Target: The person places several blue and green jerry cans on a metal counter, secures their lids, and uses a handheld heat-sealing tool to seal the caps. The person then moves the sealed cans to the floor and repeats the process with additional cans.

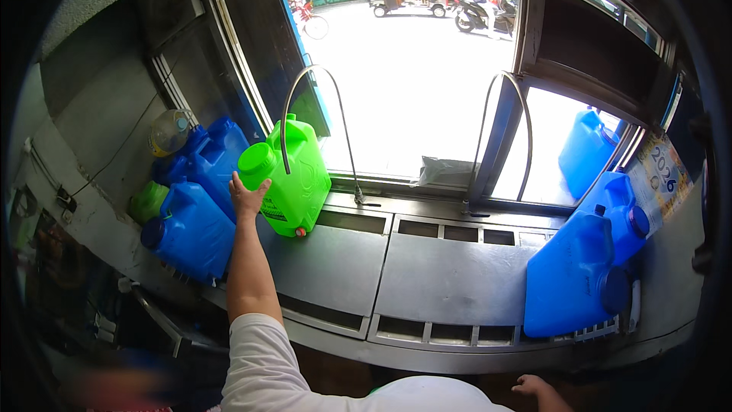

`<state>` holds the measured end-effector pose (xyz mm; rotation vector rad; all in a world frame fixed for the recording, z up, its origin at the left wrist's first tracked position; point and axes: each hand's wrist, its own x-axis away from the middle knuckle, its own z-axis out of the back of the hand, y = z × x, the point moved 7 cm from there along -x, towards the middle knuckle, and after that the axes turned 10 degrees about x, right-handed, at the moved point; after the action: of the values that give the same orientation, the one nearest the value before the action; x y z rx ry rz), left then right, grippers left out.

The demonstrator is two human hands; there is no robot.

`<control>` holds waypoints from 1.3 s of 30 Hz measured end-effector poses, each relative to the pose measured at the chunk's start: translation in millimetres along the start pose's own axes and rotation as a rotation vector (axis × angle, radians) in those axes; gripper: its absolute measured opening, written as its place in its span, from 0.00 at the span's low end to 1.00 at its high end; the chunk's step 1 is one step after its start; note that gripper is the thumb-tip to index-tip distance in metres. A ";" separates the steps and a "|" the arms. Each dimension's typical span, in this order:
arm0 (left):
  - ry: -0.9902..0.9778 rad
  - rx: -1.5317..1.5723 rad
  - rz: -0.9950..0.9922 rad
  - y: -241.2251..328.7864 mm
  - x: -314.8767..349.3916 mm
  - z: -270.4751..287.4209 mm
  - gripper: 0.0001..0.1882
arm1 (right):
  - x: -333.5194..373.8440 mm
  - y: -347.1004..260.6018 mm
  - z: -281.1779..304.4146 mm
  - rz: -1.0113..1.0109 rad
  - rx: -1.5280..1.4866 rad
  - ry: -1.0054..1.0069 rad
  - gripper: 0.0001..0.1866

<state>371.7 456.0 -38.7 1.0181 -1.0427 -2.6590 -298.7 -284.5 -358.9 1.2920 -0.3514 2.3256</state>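
Before the left hand point(248, 198): a green water jug point(301, 179), upright on the counter point(332, 263).
Left fingers: spread apart from the thumb at its green cap point(257, 159); whether gripping, I cannot tell.
Progress: jug placed, cap seemingly on; lifting appears not begun.
Curved pipe point(284, 133): beyond that hand, overhanging the jug, perhaps blocking a straight lift.
Blue jugs point(194, 221): crowded left of it; others far right.
Right hand point(526, 385): half open, apparently unloaded.
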 end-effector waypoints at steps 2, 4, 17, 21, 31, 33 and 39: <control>-0.056 0.019 0.047 -36.3 -33.9 -1.0 0.65 | 27.2 -49.8 16.5 0.010 -0.067 -0.024 0.36; -0.101 0.076 0.071 -58.9 -56.0 -7.0 0.68 | 43.7 -86.2 31.6 0.015 -0.106 -0.004 0.35; -0.275 0.121 -0.122 -27.5 -61.4 -38.8 0.74 | 55.2 -91.4 53.0 -0.155 -0.085 0.116 0.34; -0.395 0.503 -0.048 -37.3 -68.8 -59.2 0.76 | 35.5 -98.4 15.4 -0.131 -0.087 0.077 0.37; -0.154 0.508 -0.280 -19.9 -3.0 -43.1 0.65 | 61.3 -151.6 19.1 -0.017 -0.058 0.083 0.33; -0.082 0.445 -0.361 -5.9 25.1 -29.4 0.64 | 53.0 -135.1 19.8 -0.010 -0.069 0.096 0.33; -0.052 0.454 -0.460 79.2 141.9 42.9 0.59 | 59.8 -115.4 39.7 0.042 0.000 0.170 0.33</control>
<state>225.1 373.9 -43.0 1.4265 -1.6539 -2.8680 -238.9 -186.1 -286.9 1.0870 -0.3261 2.4492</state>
